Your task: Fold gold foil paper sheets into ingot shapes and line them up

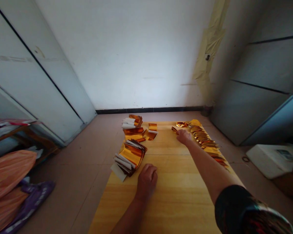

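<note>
Far out over the wooden table, my right hand [185,137] is closed on a small folded piece of gold foil paper [174,130]. Just right of it runs a long row of folded gold foil pieces [202,138] along the table's right edge. A loose gold foil piece [182,124] lies beyond my fingers. My left hand [147,179] rests near the middle of the table, its fingers curled in and nothing showing in them. Close to its left is a fanned stack of gold foil sheets [132,154] with pale backs.
More gold foil sheets [133,133] and another stack [132,122] sit at the far left of the wooden table [178,188]. A white wall [141,65] stands behind. Orange and purple bags [12,175] are left; a white box [271,159] is on the right.
</note>
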`<state>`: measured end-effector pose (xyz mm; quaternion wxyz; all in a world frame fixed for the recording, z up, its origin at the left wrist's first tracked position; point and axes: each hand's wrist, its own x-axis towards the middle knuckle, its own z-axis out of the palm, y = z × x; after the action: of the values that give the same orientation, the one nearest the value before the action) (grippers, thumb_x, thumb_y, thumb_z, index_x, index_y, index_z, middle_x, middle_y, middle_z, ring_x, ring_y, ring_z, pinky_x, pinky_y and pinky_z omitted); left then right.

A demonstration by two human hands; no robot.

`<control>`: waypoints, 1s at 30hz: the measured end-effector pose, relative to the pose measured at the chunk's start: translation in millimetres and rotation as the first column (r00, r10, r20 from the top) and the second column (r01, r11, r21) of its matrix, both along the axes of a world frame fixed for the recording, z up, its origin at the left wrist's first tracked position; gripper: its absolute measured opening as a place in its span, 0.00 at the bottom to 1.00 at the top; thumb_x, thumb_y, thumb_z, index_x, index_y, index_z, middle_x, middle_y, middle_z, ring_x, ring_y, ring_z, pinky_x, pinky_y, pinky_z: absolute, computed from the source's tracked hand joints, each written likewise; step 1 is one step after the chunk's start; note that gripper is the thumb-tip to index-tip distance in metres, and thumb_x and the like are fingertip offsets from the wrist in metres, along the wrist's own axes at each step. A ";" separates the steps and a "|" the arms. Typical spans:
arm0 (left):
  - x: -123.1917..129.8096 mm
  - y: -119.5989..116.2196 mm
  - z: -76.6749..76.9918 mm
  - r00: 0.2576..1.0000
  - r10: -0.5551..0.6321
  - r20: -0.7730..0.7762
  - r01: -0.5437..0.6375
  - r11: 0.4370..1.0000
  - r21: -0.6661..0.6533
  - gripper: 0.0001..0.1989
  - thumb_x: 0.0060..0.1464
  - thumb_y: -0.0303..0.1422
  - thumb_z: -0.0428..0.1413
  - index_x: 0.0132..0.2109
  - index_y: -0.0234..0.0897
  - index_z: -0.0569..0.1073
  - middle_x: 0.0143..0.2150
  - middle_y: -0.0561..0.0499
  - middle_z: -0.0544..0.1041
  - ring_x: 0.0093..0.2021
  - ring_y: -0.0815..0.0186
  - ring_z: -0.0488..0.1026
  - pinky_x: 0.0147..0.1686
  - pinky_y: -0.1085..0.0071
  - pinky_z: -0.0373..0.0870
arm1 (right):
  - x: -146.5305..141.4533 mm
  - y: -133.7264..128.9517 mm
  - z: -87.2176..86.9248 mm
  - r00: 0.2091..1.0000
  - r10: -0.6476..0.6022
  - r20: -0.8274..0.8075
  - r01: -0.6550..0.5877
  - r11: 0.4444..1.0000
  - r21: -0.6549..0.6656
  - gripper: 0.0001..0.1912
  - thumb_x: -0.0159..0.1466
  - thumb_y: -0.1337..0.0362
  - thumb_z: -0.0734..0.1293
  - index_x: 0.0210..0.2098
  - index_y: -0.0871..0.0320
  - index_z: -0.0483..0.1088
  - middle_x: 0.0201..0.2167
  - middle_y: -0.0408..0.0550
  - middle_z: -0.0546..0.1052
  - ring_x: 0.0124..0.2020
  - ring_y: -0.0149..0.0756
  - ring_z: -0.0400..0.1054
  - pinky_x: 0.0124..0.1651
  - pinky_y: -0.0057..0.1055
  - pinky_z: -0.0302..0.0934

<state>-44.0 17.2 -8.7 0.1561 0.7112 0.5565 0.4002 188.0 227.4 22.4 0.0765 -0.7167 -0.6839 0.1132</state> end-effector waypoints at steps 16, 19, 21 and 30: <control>23.4 11.5 20.9 0.576 0.219 0.788 0.179 0.906 -0.383 0.23 0.51 0.48 0.54 0.42 0.31 0.75 0.35 0.44 0.77 0.31 0.67 0.72 0.26 0.75 0.66 | -68.1 -186.0 -1.8 -0.002 -0.042 -0.999 0.012 0.999 -0.042 0.14 0.45 0.57 0.75 0.26 0.59 0.73 0.25 0.43 0.75 0.26 0.30 0.66 0.32 0.28 0.61; 29.7 15.4 25.9 0.471 0.284 0.835 0.203 0.887 -0.415 0.23 0.47 0.49 0.57 0.38 0.31 0.76 0.28 0.49 0.75 0.24 0.72 0.68 0.22 0.78 0.60 | -72.6 -195.0 -0.7 0.009 -0.021 -1.000 -0.005 1.000 -0.021 0.14 0.44 0.57 0.75 0.25 0.58 0.70 0.23 0.41 0.73 0.26 0.30 0.66 0.33 0.29 0.62; 31.1 15.4 28.0 0.440 0.315 0.841 0.222 0.869 -0.442 0.21 0.43 0.48 0.60 0.34 0.32 0.75 0.24 0.52 0.73 0.22 0.73 0.67 0.20 0.78 0.58 | -73.7 -197.2 -2.2 0.023 -0.007 -1.000 -0.034 0.999 -0.008 0.14 0.44 0.58 0.74 0.24 0.58 0.69 0.22 0.40 0.72 0.25 0.30 0.65 0.32 0.29 0.62; 35.8 2.0 30.3 0.327 0.298 0.897 0.318 0.859 -0.401 0.20 0.42 0.45 0.62 0.34 0.30 0.77 0.30 0.47 0.76 0.28 0.69 0.70 0.24 0.77 0.60 | -73.7 -194.1 -19.8 0.335 0.143 -0.931 -0.029 0.989 0.142 0.05 0.49 0.63 0.67 0.24 0.57 0.68 0.22 0.39 0.71 0.25 0.29 0.64 0.29 0.26 0.59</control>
<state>-8.2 19.2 21.6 0.6343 0.2777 0.4396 0.5721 114.3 33.3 2.6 0.4848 -0.4795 -0.5573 0.4738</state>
